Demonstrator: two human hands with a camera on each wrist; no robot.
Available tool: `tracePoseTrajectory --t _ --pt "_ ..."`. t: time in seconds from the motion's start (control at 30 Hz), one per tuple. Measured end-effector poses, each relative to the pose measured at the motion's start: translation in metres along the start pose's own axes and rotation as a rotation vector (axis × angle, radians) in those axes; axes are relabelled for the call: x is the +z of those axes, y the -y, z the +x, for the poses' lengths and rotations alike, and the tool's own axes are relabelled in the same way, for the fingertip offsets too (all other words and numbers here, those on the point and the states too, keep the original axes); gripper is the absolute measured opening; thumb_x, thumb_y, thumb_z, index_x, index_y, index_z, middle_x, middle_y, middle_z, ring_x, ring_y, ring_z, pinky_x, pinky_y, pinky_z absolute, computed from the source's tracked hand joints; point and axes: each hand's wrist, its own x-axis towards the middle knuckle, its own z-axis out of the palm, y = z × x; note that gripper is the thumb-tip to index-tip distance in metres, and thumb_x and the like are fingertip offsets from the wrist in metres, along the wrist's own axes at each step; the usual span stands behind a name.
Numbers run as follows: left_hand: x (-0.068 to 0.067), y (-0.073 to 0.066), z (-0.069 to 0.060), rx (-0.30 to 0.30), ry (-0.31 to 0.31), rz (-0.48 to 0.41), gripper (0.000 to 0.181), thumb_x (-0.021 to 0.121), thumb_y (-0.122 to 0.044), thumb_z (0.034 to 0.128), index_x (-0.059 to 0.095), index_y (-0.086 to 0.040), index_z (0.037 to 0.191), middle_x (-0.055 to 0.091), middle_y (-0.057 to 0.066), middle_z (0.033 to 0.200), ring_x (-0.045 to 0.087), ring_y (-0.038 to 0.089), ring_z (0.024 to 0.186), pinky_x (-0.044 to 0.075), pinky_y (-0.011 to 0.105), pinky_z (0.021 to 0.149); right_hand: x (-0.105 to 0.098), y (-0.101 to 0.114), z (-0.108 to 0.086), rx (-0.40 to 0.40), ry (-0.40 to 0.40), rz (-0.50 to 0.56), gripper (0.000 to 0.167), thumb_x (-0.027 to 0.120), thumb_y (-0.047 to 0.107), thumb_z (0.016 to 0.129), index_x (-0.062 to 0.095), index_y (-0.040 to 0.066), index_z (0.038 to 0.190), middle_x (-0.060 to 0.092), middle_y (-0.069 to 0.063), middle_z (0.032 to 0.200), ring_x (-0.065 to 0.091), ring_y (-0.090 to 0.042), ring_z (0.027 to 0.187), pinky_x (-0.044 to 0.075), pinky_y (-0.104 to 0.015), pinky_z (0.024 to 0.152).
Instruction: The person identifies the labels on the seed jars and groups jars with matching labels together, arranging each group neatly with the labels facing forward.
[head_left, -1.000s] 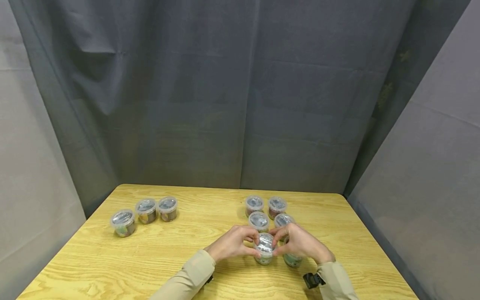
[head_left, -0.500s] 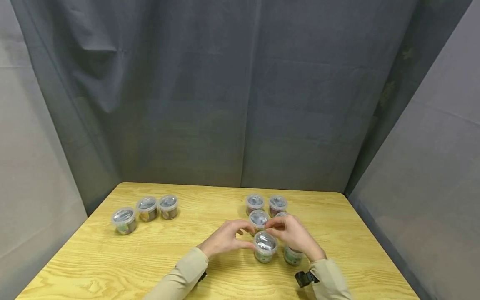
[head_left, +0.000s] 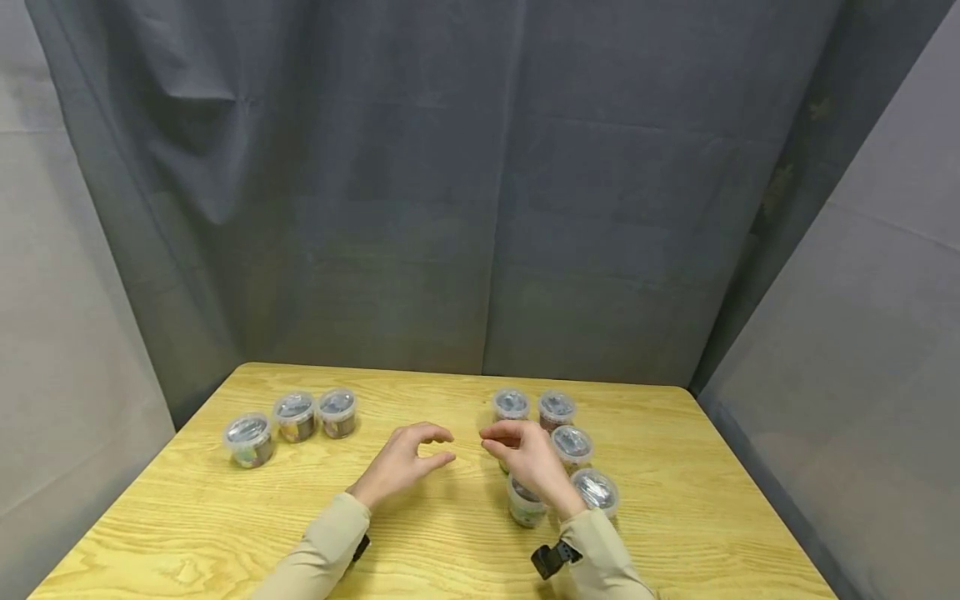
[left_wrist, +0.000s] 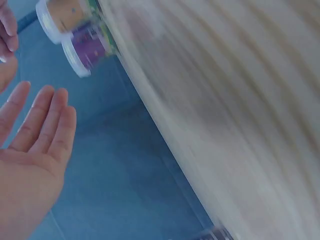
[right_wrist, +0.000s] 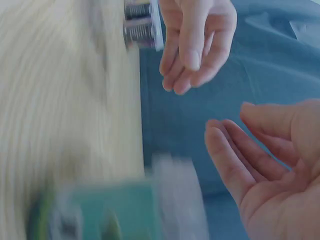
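My left hand (head_left: 405,461) hovers over the middle of the table in the head view, fingers loosely bent and nothing in them. Facing it, my right hand (head_left: 528,458) is also unloaded, above the right-hand group of small clear lidded tubs. A front tub (head_left: 527,506) with green on its side stands partly under that hand. Beside it is another front tub (head_left: 596,490), partly covered by the right wrist. A tub behind the right hand is mostly hidden. In the right wrist view a teal tub (right_wrist: 115,210) is blurred and close.
Two tubs stand at the back of the right group, a purplish-red back tub (head_left: 557,411) among them; a further tub (head_left: 572,446) is in front. A left tub (head_left: 249,440) and two others stand far left. A grey curtain (head_left: 375,208) hangs behind the wooden table (head_left: 420,550).
Both hands have let go of the front tub and moved left away from it, the left one farther out. The tubs appear to stand where they were.
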Motion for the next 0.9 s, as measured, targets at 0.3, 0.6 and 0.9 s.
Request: tracePoseTrajectory --t 0.3,0.6,0.9 --pt "-0.035 0.024 -0.012 -0.152 -0.188 0.036 0.024 0.073 -0.025 0.0901 0.072 -0.016 0.112 0.072 0.002 0.111 0.065 0.025 0.105 0.053 0.050 0.092 0.047 0.019 0.016 0.042 0.017 0.169 0.014 0.066 0.010 0.094 0.073 0.006 0.105 0.072 -0.013 0.103 0.071 -0.022 0.089 0.060 -0.033 0.078" --pt "-0.059 0.045 -0.024 -0.259 -0.297 0.133 0.022 0.070 -0.022 0.0921 0.072 -0.008 0.110 0.073 0.008 0.107 0.067 0.026 0.098 0.057 0.045 0.085 0.098 0.036 0.045 0.088 -0.003 0.205 0.012 0.066 0.004 0.092 0.074 0.006 0.100 0.073 -0.010 0.096 0.071 -0.019 0.083 0.060 -0.028 0.072" --pt "-0.077 0.064 -0.034 -0.352 -0.353 0.175 0.029 0.069 -0.021 0.0926 0.070 -0.002 0.114 0.072 0.013 0.105 0.068 0.028 0.095 0.057 0.045 0.082 0.145 0.034 0.076 0.114 0.049 0.296 0.014 0.063 -0.001 0.093 0.073 0.004 0.101 0.071 -0.013 0.097 0.070 -0.031 0.090 0.061 -0.035 0.077"
